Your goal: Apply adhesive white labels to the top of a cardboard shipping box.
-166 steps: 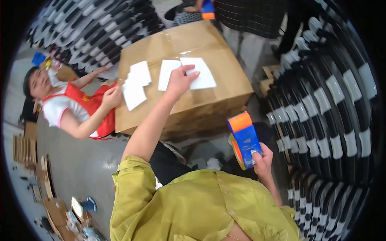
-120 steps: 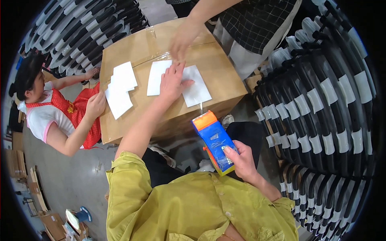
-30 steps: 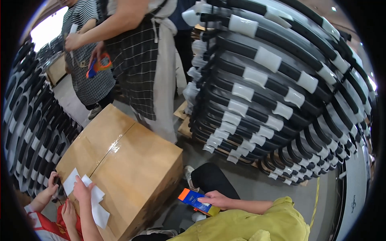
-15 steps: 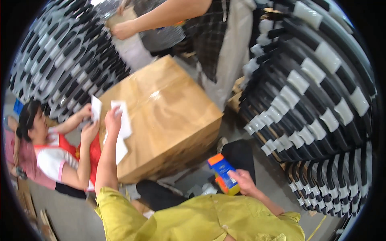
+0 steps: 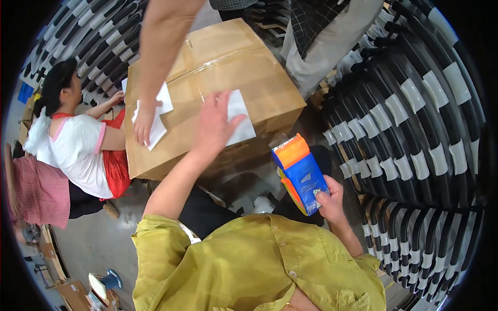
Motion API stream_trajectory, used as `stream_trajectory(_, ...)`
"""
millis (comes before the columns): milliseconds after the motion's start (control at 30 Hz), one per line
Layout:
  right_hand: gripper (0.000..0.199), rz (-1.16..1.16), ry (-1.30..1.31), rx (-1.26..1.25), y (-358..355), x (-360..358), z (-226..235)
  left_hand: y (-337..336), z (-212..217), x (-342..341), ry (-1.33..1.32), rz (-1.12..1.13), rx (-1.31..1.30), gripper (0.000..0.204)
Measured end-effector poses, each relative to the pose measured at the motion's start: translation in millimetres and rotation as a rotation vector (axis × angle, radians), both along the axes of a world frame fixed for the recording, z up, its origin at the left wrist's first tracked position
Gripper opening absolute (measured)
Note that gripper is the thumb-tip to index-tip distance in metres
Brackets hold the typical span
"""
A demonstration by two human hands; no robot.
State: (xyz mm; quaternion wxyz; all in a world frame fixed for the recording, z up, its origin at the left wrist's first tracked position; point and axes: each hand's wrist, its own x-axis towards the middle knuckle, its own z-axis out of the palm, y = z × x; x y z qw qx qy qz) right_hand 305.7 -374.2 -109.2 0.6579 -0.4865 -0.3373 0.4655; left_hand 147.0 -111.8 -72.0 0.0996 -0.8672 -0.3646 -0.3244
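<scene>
Over the near part of the carton's top, my left hand (image 5: 213, 122) has its fingers stretched and its thumb apart. It touches or hovers just over the left side of a white sheet of paper (image 5: 241, 122), which lies at the near edge of the brown carton (image 5: 233, 70). My right hand (image 5: 332, 201) is closed round the lower end of a blue and orange tape dispenser (image 5: 306, 179). The dispenser is held upright off the carton's near right corner, its toothed edge up, with a bit of clear tape at the top.
A co-worker's hand (image 5: 147, 122) presses on other white papers (image 5: 162, 101) at the carton's left. Another person in a red apron (image 5: 115, 166) sits at the left edge. Stacked black curved parts with white wrapping (image 5: 404, 129) rise at the right. A blue spool (image 5: 111, 280) lies lower left.
My left hand has moved right, away from the left papers, to the sheet near the carton's middle. My right hand has raised and turned the dispenser. A co-worker's arm now reaches across the carton.
</scene>
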Motion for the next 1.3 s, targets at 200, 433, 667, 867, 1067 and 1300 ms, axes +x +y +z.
stream_trajectory(200,0.039,0.108,-0.225,0.055,-6,-5,13,-53,28,-4,-0.485,-0.549,-2.078,0.027)
stream_trajectory(433,0.034,0.154,-0.269,-0.031,4,-25,26,-52,17,-14,-0.466,-0.544,-1.702,0.017)
stream_trajectory(667,0.026,0.174,-0.076,-0.156,12,-60,27,17,17,-29,-0.312,-0.360,-1.046,0.019)
stream_trajectory(867,0.031,0.092,-0.005,-0.281,37,-70,38,48,-20,-15,-0.230,-0.360,-0.596,0.018)
stream_trajectory(1067,0.037,0.093,0.101,-0.330,64,-70,39,54,-30,-6,-0.126,-0.069,0.025,0.018)
stream_trajectory(1300,0.040,0.115,0.074,-0.380,45,-53,26,-38,-35,-76,-0.644,0.028,-1.204,0.041)
